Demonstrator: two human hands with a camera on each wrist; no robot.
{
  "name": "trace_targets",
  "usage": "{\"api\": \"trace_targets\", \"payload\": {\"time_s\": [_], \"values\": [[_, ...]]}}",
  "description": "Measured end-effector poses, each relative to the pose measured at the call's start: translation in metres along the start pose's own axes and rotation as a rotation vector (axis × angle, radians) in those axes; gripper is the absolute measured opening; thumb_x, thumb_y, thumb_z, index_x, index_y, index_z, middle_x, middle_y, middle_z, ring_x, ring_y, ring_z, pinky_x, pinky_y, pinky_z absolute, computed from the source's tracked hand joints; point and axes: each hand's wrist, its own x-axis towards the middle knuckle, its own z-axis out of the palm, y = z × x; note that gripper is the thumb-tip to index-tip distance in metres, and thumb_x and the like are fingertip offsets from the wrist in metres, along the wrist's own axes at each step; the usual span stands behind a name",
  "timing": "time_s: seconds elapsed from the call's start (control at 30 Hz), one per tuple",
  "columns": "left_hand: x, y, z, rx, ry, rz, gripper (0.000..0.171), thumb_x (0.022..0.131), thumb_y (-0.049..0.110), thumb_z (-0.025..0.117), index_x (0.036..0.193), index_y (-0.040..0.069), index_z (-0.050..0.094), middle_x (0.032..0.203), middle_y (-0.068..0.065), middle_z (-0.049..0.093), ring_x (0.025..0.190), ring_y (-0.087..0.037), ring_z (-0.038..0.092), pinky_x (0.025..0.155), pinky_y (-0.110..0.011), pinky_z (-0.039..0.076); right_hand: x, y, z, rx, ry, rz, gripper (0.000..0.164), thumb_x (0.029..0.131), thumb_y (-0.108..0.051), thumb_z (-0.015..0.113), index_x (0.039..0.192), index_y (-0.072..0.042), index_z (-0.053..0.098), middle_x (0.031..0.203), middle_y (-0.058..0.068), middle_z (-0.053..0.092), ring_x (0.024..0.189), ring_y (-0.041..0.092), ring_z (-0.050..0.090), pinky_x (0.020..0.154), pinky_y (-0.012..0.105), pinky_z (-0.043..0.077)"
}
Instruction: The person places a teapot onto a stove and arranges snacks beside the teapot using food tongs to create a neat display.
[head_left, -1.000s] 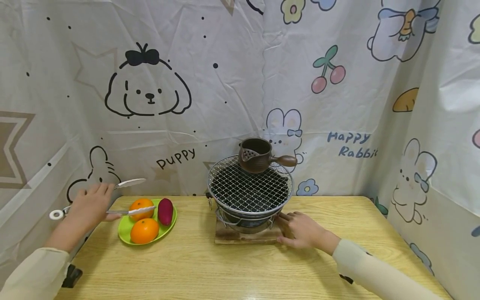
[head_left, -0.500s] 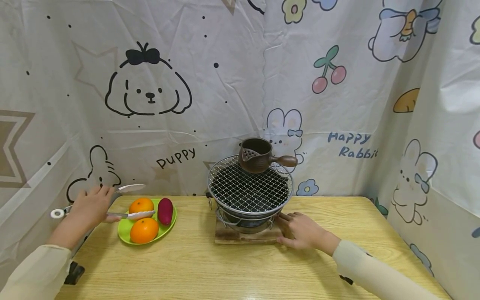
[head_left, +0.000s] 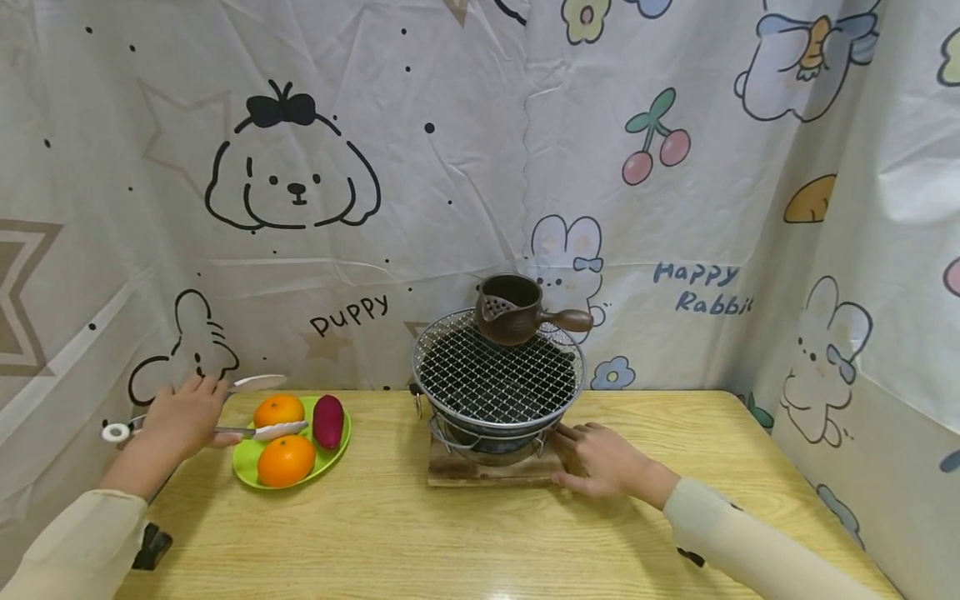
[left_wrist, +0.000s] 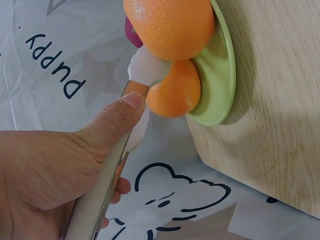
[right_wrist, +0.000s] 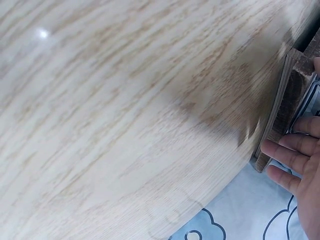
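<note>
My left hand holds tongs with white scalloped tips, the thumb along one arm in the left wrist view. The tongs are spread over a green plate. One tip lies between the rear orange and the front orange; the other is beyond the rear one. A purple sweet potato rests at the plate's right. At the centre, my right hand touches the right end of a wooden board, its fingers fairly straight along the edge in the right wrist view.
On the board stands a round grill with a wire mesh top. A brown side-handled pot sits at the mesh's back, its handle pointing right. Behind the wooden table hangs a printed curtain.
The tongs have sunk a little toward the plate, and the gap between their tips has narrowed slightly. My right hand stays at the board.
</note>
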Motion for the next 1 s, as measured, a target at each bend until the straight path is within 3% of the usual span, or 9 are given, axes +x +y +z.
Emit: {"api": "trace_targets", "payload": {"time_s": [0.67, 1.0], "values": [[-0.006, 0.003, 0.011, 0.028, 0.072, 0.016, 0.077, 0.083, 0.048, 0.077, 0.123, -0.015, 0.058, 0.126, -0.035, 0.058, 0.118, -0.051, 0.053, 0.101, -0.073, 0.040, 0.004, -0.001, -0.003, -0.013, 0.004, -0.030, 0.060, 0.096, -0.048, 0.061, 0.131, 0.001, 0.066, 0.127, 0.016, 0.071, 0.091, 0.023, 0.071, 0.083, 0.039, 0.058], [-0.005, 0.000, 0.015, 0.023, 0.080, 0.031, 0.077, 0.083, 0.049, 0.077, 0.122, -0.014, 0.058, 0.122, -0.032, 0.059, 0.114, -0.047, 0.054, 0.095, -0.068, 0.045, 0.008, 0.002, -0.001, -0.020, -0.009, -0.022, 0.040, 0.094, -0.050, 0.061, 0.105, -0.014, 0.074, 0.123, 0.009, 0.073, 0.091, 0.020, 0.070, 0.086, 0.040, 0.057]]}}
